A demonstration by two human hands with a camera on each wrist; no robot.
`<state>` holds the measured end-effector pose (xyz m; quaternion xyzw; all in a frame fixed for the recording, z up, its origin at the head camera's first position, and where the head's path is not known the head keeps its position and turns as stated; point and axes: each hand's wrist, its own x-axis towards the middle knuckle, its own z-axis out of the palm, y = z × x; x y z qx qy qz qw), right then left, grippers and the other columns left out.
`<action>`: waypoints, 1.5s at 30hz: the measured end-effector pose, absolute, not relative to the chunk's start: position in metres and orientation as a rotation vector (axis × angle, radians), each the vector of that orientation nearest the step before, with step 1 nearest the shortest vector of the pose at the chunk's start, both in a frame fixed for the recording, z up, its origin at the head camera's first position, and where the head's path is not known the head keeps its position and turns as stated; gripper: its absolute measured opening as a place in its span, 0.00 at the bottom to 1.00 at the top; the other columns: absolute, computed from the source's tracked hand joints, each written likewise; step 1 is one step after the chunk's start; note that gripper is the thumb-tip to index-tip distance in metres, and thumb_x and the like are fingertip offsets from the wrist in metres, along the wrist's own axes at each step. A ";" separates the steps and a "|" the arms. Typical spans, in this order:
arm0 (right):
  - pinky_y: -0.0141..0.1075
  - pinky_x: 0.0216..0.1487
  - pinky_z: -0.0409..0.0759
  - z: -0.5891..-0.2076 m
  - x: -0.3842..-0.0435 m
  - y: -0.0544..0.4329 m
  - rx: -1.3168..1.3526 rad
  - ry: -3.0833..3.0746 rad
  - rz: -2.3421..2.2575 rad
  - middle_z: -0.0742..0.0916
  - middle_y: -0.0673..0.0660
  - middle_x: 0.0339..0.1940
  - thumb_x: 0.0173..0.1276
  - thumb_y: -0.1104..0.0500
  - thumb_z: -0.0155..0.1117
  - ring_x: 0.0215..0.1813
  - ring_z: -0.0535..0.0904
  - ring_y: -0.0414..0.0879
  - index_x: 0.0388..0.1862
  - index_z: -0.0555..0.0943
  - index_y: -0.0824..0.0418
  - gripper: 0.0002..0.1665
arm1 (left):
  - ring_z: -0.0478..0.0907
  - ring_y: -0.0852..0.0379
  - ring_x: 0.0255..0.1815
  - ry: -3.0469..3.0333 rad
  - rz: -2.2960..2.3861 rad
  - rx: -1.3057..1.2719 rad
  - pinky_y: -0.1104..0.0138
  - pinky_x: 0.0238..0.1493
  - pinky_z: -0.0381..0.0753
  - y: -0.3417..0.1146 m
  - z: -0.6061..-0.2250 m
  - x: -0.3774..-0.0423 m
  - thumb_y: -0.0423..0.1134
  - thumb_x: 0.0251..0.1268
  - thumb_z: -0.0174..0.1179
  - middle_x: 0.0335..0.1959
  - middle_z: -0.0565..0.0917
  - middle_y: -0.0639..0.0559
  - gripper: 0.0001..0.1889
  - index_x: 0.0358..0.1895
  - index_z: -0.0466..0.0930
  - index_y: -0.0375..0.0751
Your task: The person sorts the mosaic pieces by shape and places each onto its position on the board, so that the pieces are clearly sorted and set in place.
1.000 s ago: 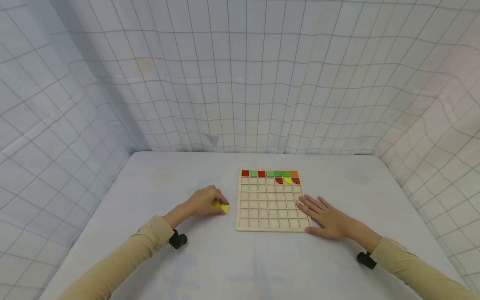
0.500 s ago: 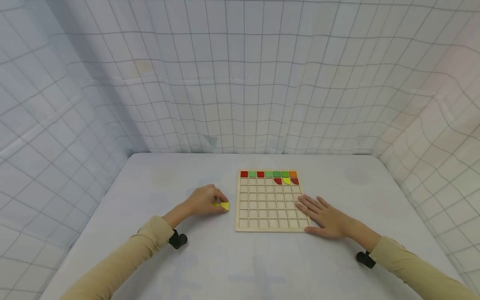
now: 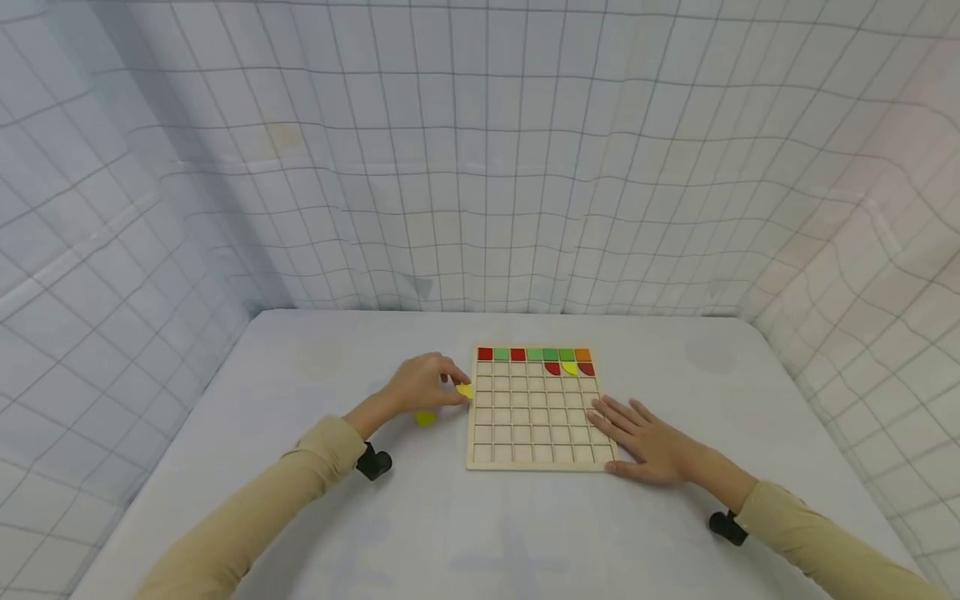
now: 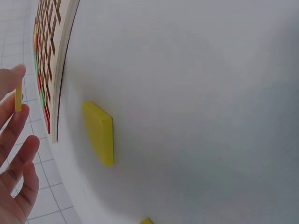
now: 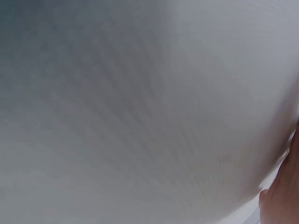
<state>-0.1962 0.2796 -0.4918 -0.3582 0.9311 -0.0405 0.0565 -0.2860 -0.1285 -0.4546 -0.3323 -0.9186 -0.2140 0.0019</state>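
Note:
My left hand (image 3: 422, 382) pinches a yellow tile (image 3: 464, 391) between thumb and finger at the left edge of a wooden grid board (image 3: 536, 467). In the left wrist view that held tile (image 4: 18, 98) shows edge-on. A second yellow tile (image 3: 425, 417) lies on the table beneath the left hand, and the corner of another yellow piece (image 4: 147, 221) shows at the bottom of the left wrist view. With fingers spread, my right hand (image 3: 654, 443) rests on the board's right edge. The right wrist view shows only a bit of the hand (image 5: 282, 198).
Red, green and orange square tiles (image 3: 534, 354) fill the board's far row. Below them at the right sit two red quarter-round tiles (image 3: 587, 369) and a yellow one (image 3: 570, 368). A pale cloth covers the table (image 3: 510, 533); checked curtains (image 3: 480, 167) surround it.
My left hand has lifted a yellow tile and moved it right and away to the board's left edge, leaving another yellow tile on the table. The right hand stays in place.

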 end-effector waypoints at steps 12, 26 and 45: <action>0.61 0.73 0.46 -0.491 -0.196 0.278 -1.087 2.825 -0.112 0.52 0.55 0.80 0.70 0.33 0.47 0.80 0.46 0.56 0.79 0.48 0.52 0.46 | 0.78 0.60 0.35 -2.852 -0.654 -1.039 0.73 0.32 0.74 -0.111 -0.452 -0.300 0.53 0.53 0.70 0.36 0.86 0.61 0.15 0.42 0.88 0.53; 0.61 0.72 0.49 -0.495 -0.194 0.281 -1.140 2.851 -0.116 0.55 0.56 0.80 0.71 0.33 0.48 0.79 0.48 0.56 0.79 0.49 0.52 0.46 | 0.72 0.64 0.30 -2.862 -0.696 -0.973 0.73 0.27 0.68 -0.077 -0.455 -0.312 0.52 0.53 0.69 0.32 0.83 0.59 0.14 0.42 0.89 0.52; 0.61 0.73 0.46 -0.490 -0.197 0.279 -1.091 2.812 -0.143 0.52 0.55 0.80 0.70 0.34 0.48 0.80 0.45 0.55 0.79 0.48 0.52 0.47 | 0.74 0.64 0.28 -2.881 -0.724 -0.991 0.73 0.26 0.71 -0.051 -0.462 -0.333 0.53 0.55 0.68 0.35 0.84 0.58 0.16 0.44 0.88 0.53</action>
